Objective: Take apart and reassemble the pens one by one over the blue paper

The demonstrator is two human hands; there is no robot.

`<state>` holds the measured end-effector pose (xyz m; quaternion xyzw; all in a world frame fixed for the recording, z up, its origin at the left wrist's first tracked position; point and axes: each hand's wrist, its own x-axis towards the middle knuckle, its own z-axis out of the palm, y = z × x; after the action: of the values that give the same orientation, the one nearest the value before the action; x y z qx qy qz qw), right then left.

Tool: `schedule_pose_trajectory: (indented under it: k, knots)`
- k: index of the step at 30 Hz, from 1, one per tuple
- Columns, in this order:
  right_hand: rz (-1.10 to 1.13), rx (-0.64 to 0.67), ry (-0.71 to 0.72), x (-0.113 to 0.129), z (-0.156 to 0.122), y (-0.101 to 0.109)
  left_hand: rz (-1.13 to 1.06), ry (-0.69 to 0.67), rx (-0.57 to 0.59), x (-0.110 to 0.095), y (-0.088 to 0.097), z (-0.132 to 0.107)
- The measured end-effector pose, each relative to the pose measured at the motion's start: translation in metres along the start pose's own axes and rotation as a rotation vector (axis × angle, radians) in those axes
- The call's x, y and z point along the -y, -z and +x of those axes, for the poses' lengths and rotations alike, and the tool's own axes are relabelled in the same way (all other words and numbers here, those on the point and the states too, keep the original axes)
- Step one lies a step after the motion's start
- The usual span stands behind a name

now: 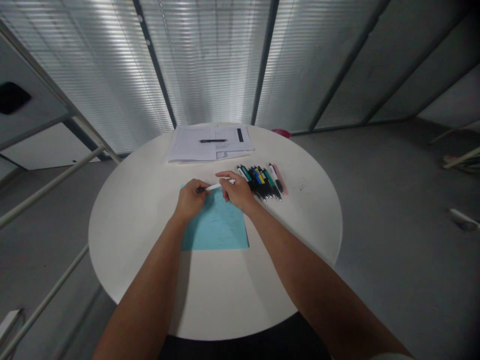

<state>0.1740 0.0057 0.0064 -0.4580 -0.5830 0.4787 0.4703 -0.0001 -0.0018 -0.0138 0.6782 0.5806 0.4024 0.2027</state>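
Between my two hands is a white pen (pixel 214 187) with a dark grip end, held nearly level above a light-blue sheet or pad (pixel 215 227). My left hand (pixel 190 201) is closed on the pen's dark end. At its other end, the thumb and fingers of my right hand (pixel 237 190) pinch the white barrel, with the index finger stretched out along the top. Just right of my right hand lies a row of several pens (pixel 262 181) in green, blue, yellow, black and white, side by side. A pink pen (pixel 281 180) is at the row's right end.
On the far side of the round white table (pixel 142 210) lies a stack of printed papers (pixel 191 145), with a dark pen (pixel 213 141) on top. A metal rail (pixel 52 187) runs along the left. Window blinds (pixel 213 65) stand behind the table.
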Motion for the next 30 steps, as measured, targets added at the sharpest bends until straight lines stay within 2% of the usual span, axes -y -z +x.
schedule_pose_trajectory:
  k: [17, 25, 30]
  knots:
    - [0.249, 0.000, -0.018, -0.008, 0.007, 0.000, -0.029, 0.034, -0.016, 0.002, -0.002, 0.000]
    - [0.202, -0.113, 0.046, -0.015, 0.011, -0.002, -0.039, 0.021, 0.001, -0.004, -0.001, -0.001]
    - [0.289, -0.208, 0.018, -0.015, 0.014, -0.002, -0.086, 0.011, 0.000, -0.007, 0.000, -0.003]
